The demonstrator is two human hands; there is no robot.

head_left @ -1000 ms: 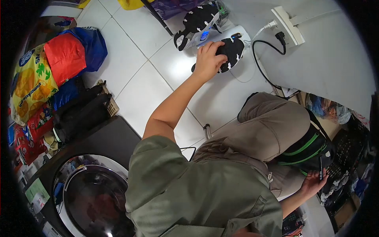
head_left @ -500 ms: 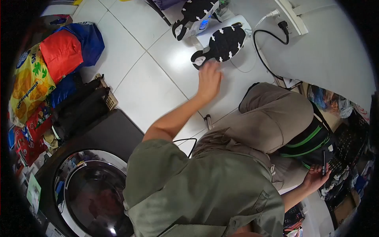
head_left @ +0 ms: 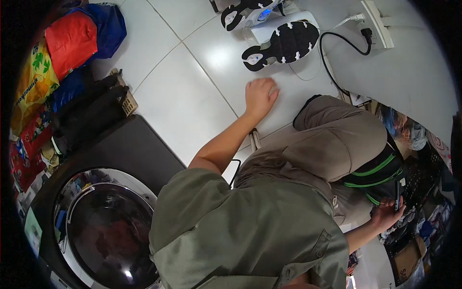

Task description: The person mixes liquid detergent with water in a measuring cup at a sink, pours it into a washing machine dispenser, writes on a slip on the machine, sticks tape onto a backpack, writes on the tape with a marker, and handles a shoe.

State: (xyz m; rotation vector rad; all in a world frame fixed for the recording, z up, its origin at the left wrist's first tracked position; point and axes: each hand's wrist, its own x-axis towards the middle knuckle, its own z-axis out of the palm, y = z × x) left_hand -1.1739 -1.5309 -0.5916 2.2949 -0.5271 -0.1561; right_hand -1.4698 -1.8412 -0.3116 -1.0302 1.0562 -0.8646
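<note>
My left hand [head_left: 262,99] is above the white floor tiles, palm down with its fingers loosely curled and nothing visible in it. Just beyond it, apart from the fingers, is a black-and-white shoe [head_left: 293,42], its sole facing me. A second shoe [head_left: 236,15] of the same kind is at the top edge, partly cut off. Both are on or against a white device [head_left: 265,32] with a lit blue display. Over at the right, my right hand [head_left: 386,214] grips a slim black phone [head_left: 397,196], seen almost edge-on, beside a black bag with green trim [head_left: 373,173].
A black plug and cable [head_left: 356,53] run from a wall socket strip [head_left: 375,24] down to the floor. To the left stand a dark front-loading washing machine [head_left: 144,147] and colourful shopping bags [head_left: 72,41]. Dark crates and cloths [head_left: 426,212] fill the right side.
My left hand has drawn back from the nearer shoe, leaving a gap, and its fingers have curled. The view has shifted slightly. My right hand still holds the phone in the same place.
</note>
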